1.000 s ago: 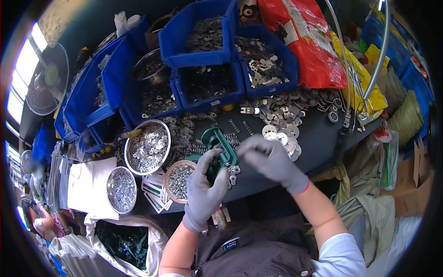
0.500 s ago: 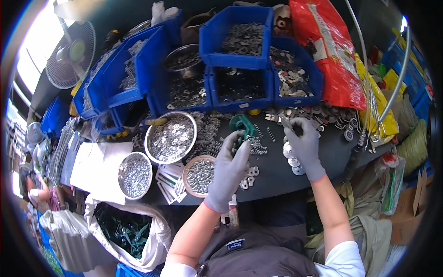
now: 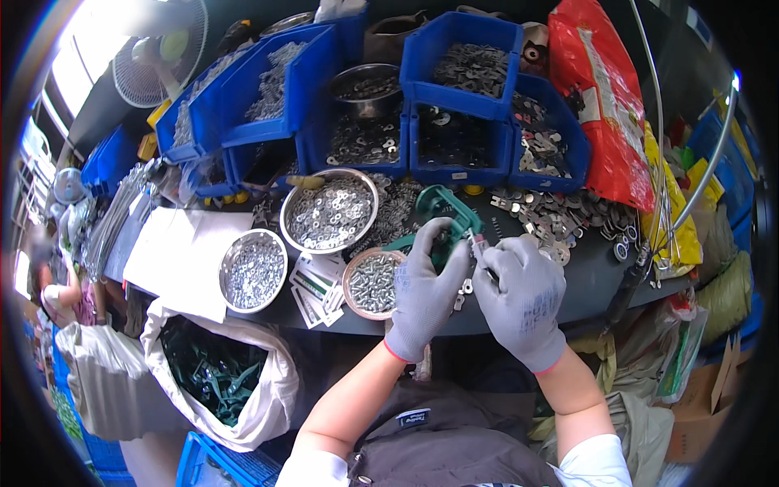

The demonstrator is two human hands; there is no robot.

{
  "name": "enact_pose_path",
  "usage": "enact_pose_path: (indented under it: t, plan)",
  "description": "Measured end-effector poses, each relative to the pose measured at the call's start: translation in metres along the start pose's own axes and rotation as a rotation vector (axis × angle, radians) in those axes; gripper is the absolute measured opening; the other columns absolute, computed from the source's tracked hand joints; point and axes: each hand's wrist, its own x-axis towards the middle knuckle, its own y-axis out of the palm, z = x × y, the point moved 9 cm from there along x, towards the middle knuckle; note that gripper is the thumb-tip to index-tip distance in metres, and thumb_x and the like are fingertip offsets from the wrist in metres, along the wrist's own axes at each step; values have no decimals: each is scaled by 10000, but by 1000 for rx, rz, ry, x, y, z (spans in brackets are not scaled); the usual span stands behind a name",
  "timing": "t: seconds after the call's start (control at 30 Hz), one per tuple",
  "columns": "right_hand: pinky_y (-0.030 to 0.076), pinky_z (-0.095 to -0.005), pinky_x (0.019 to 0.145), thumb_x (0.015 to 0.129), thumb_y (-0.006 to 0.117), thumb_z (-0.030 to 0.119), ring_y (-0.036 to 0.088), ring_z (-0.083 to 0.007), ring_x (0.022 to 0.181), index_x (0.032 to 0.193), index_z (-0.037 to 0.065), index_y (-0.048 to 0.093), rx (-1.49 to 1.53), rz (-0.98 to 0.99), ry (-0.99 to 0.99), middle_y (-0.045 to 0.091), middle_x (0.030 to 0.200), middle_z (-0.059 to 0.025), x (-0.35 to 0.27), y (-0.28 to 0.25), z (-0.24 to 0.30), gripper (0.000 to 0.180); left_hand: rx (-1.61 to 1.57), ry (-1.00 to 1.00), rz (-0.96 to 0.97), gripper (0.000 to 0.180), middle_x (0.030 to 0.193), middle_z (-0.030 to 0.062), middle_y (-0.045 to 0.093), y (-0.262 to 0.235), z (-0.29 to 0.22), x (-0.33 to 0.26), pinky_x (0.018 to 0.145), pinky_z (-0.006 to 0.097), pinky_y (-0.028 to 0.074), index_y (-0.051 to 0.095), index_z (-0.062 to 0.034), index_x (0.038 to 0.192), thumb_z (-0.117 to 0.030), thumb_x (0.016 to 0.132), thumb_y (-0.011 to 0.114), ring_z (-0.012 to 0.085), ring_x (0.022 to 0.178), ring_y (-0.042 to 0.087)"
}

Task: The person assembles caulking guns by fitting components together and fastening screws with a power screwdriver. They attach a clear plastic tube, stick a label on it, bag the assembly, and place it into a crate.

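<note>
Both hands wear grey knit gloves. The left hand (image 3: 423, 290) grips a green plastic clamp (image 3: 439, 217) over the dark table's (image 3: 519, 302) near edge; the right hand (image 3: 519, 294) pinches a small metal part, too small to identify, against it. Just left sits a small steel bowl of screws (image 3: 370, 282); farther left, larger round steel bowls (image 3: 329, 211) of washers. Blue plastic bins (image 3: 461, 69) of metal pieces line the far side, beside a red bag (image 3: 604, 105).

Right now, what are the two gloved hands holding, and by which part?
The left hand grips the green plastic clamp-shaped part by its lower end. The right hand pinches something small at its fingertips; what it is cannot be told.
</note>
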Motion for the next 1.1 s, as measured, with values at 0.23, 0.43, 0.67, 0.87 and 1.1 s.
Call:
enact_pose_path:
  t: [0.23, 0.43, 0.67, 0.87, 1.1]
  plan:
    - [517, -390, 683, 773, 771, 80, 648, -307, 832, 1047, 68, 662, 268, 95, 2, 621, 991, -131, 7, 9, 20, 295, -274, -68, -21, 334, 1095, 84, 681, -13, 15, 0, 839, 255, 515, 576, -6, 1270, -140, 976, 663, 91, 962, 627]
    - [531, -382, 728, 802, 771, 81, 654, -306, 878, 1119, 41, 682, 365, 150, -48, 614, 1022, -138, 19, 14, 29, 332, -558, -383, 91, 281, 1125, 51, 646, -14, 15, -10, 810, 231, 516, 537, -17, 1312, -162, 1078, 479, 81, 938, 611]
    - [546, -387, 767, 790, 746, 28, 669, -291, 925, 1137, 48, 701, 362, 186, -142, 632, 1031, -117, 10, 34, 29, 350, -442, -384, 353, 651, 976, 0, 556, -38, -2, -15, 630, 199, 442, 318, -62, 1513, -219, 974, 648, 45, 733, 511]
    - [548, -428, 758, 811, 735, 162, 677, -288, 949, 1001, 136, 709, 91, 654, -270, 665, 1038, -98, -56, 105, 6, 193, -726, -355, 288, 693, 876, -24, 474, -76, -7, -28, 538, 191, 311, 276, -79, 1523, -214, 967, 666, 30, 634, 381]
    - [544, -420, 717, 828, 728, 256, 698, -274, 872, 904, 141, 705, -128, 898, -277, 686, 924, -90, -78, 140, -27, 139, -973, -453, 418, 563, 935, 33, 483, -62, 8, -47, 533, 203, 295, 397, -154, 1400, -261, 934, 695, 76, 632, 367]
